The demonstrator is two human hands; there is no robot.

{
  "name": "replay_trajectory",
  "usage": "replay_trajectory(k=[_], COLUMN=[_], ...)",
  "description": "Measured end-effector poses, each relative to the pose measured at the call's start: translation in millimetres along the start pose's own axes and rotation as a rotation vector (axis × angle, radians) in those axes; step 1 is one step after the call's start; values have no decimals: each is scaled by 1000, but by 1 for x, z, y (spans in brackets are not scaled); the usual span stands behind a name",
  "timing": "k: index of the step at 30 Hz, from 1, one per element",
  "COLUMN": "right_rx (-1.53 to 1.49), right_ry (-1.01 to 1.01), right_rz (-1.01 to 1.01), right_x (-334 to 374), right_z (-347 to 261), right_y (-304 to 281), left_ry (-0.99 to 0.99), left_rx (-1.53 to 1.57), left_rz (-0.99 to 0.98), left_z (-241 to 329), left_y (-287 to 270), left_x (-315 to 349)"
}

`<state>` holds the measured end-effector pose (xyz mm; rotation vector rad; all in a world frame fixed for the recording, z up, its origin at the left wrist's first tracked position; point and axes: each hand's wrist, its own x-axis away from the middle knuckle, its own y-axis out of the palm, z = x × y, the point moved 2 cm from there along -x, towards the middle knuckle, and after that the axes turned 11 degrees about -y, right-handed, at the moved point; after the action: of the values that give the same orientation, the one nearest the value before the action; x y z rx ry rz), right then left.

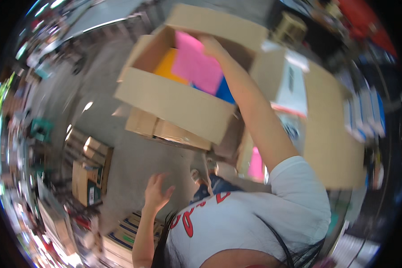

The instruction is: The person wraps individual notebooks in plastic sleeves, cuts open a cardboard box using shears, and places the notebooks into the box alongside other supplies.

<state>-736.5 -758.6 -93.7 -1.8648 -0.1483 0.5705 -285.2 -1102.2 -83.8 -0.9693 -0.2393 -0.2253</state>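
Observation:
An open cardboard box (pixel 174 105) stands ahead of me with its flaps spread outward. My right hand (pixel 210 47) reaches over it, closed at the upper edge of a flat pink packet (pixel 194 64). The packet hangs tilted inside the box opening, in front of a yellow item (pixel 167 67) and a blue item (pixel 225 91). Motion blur hides the exact finger grip. My left hand (pixel 158 192) is raised low in front of my body, fingers apart and holding nothing.
At right, another open carton (pixel 330 125) contains clear-wrapped goods and a pink piece (pixel 256 164). Blue-and-white boxes (pixel 365 114) stand beyond it. A closed carton (pixel 165 129) supports the front box. More cartons (pixel 87 181) and a green stool (pixel 41 128) are at left.

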Motion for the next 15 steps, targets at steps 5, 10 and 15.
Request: replay_trajectory(k=[5, 10, 15], right_rx=[-408, -529, -647], right_ry=[25, 478, 935], right_rz=[713, 1103, 1323], right_x=[162, 462, 694], right_z=[-69, -43, -60], right_y=[-293, -396, -312], left_ry=[499, 445, -294], left_rx=[114, 461, 836], left_rz=[-440, -677, -884], left_z=[61, 160, 214], left_y=[86, 232, 325], left_x=[-51, -71, -79])
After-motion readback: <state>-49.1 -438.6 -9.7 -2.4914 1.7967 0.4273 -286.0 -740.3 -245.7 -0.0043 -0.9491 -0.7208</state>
